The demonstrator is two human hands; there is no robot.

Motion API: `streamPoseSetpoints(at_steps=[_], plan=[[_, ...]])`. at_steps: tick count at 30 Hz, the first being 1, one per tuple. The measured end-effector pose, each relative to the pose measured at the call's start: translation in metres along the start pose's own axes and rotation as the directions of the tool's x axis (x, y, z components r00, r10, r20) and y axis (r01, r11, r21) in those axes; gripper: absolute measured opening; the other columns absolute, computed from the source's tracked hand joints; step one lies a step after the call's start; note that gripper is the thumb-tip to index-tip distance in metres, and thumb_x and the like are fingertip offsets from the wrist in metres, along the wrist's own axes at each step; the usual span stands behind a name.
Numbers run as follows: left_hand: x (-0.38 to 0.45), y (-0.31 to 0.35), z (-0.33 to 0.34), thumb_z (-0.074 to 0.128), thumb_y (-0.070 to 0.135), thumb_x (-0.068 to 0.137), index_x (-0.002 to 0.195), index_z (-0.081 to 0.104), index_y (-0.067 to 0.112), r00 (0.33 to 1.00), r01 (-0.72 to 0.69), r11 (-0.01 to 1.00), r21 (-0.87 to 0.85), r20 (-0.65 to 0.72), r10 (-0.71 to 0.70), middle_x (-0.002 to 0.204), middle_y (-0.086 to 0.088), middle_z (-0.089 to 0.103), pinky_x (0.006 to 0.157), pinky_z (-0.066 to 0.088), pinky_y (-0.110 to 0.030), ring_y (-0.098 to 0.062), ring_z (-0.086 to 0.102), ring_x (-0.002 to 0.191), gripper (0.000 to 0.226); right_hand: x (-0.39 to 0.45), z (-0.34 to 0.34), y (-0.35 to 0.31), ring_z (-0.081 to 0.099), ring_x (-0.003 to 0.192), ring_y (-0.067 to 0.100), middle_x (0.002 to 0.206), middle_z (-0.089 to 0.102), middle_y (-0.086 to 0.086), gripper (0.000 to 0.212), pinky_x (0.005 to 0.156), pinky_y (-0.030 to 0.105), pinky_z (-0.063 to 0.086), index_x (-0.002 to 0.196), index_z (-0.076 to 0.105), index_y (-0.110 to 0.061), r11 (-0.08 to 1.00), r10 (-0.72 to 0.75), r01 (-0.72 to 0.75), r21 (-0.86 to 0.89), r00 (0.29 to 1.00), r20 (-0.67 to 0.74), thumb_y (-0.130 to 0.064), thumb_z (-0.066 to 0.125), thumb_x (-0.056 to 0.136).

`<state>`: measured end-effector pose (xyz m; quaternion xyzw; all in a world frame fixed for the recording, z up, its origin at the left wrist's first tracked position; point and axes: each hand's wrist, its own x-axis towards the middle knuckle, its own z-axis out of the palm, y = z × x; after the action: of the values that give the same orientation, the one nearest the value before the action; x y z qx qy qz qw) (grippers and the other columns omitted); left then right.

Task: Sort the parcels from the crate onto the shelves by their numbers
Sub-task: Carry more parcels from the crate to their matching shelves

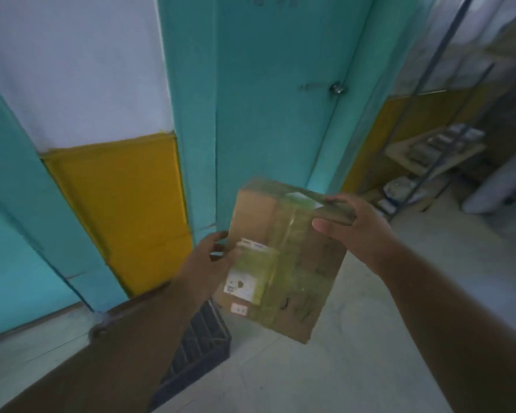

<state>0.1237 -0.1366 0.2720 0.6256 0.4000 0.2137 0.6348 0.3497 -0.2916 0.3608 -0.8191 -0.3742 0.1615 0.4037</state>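
Head camera is looking down at two bare hands that are holding one parcel (283,260) up in the air. It is a flat brown cardboard box wrapped in shiny clear tape, and it is tilting a bit. The left hand (209,257) is gripping the box's left edge, with fingers curling around the side. The right hand (349,225) is pinching the top right corner, thumb on the front and fingers behind. A white label (245,278) is sticking on the front, but its writing is too blurry to read. A small sticker (239,309) is sitting just below it. A dark crate (197,344) is standing on the pale floor (325,380), under the left arm. Metal shelves (435,156) are standing far off at the right, with small packs lying on them. A teal door (280,99) is standing behind the box.
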Motion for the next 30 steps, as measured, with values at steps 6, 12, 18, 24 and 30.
streamPoseSetpoints(at_steps=[6,12,18,24,30], plan=[[0.033,0.006,0.153,0.071,0.021,0.09,0.106,0.06,0.032,0.978,0.208,0.9,-0.384,0.088,-0.189,0.103,0.006,0.07,0.075,0.05,-0.037,-0.017,0.064,0.095,0.023,0.019,-0.106,0.098,0.066,0.107,0.03,0.125,0.061,0.013,0.077,0.077,0.04,0.059,0.113,0.065,-0.034,0.894,0.213,-0.109,0.435,0.957,-0.199,-0.068,0.088,0.048],[0.095,0.028,0.237,0.066,0.026,0.092,0.121,0.061,0.035,0.95,0.302,0.85,-0.432,0.204,-0.234,0.117,0.003,0.072,0.07,0.057,-0.05,-0.024,0.067,0.105,0.03,0.049,-0.165,0.176,0.07,0.093,0.028,0.106,0.068,0.008,0.043,0.068,0.036,0.058,0.092,0.065,-0.031,0.881,0.374,-0.285,0.377,0.908,-0.188,-0.06,0.083,0.065],[0.196,0.063,0.323,0.065,0.03,0.093,0.118,0.061,0.04,0.934,0.218,0.934,-0.282,0.337,-0.116,0.114,0.006,0.074,0.075,0.057,-0.057,-0.022,0.071,0.1,0.026,0.102,-0.225,0.212,0.069,0.091,0.019,0.109,0.065,-0.001,0.055,0.071,0.043,0.062,0.104,0.051,-0.035,0.912,0.404,-0.368,0.182,0.883,-0.237,-0.065,0.079,0.067],[0.256,0.106,0.457,0.062,0.027,0.096,0.134,0.048,0.042,0.818,0.182,0.977,-0.114,0.569,-0.086,0.119,0.01,0.07,0.07,0.06,-0.042,-0.016,0.072,0.097,0.043,0.123,-0.318,0.249,0.052,0.092,0.002,0.126,0.045,-0.009,0.108,0.061,0.011,0.043,0.157,0.008,-0.04,0.891,0.423,-0.454,0.025,0.805,-0.416,-0.032,0.083,0.08],[0.281,0.119,0.601,0.086,0.047,0.062,0.135,0.054,0.038,0.699,0.193,0.981,-0.033,0.706,-0.113,0.124,0.007,0.07,0.096,0.053,-0.05,-0.021,0.067,0.111,0.08,0.103,-0.414,0.341,0.063,0.104,0.022,0.115,0.054,-0.008,0.1,0.08,0.051,0.062,0.143,0.027,-0.044,0.827,0.553,-0.486,0.284,0.611,-0.566,-0.024,0.091,0.068]])
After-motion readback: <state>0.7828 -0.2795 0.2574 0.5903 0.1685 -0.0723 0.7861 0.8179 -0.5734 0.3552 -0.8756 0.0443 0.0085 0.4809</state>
